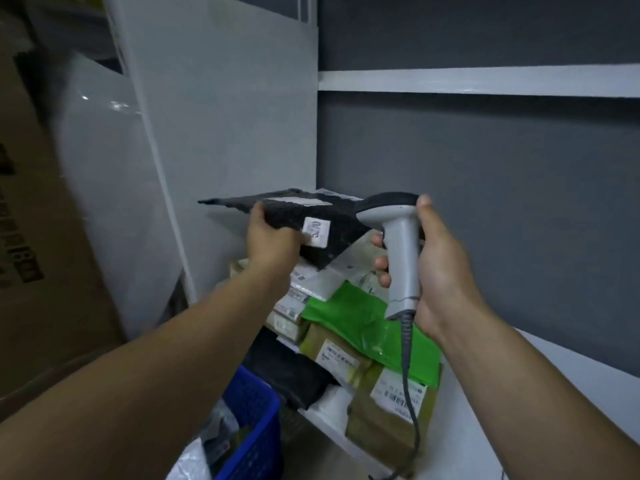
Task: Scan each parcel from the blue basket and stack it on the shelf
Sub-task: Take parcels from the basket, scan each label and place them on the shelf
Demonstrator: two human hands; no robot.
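My left hand [272,242] grips a flat black parcel [322,216] with white labels, held level above the pile on the shelf. My right hand [434,268] holds a grey handheld scanner [398,237] by its handle, its dark head right beside the parcel's right edge. A coiled cable hangs from the scanner. Below, the white shelf [485,441] carries a stack of parcels: a green bag [349,317], brown boxes [384,417] with labels, and a black bag [287,372]. The blue basket [254,417] sits at the bottom, with plastic-wrapped parcels inside.
A large cardboard box [38,258] stands at the left. A white upright panel [221,133] divides the shelving. Another white shelf board [478,81] runs above against a grey back wall.
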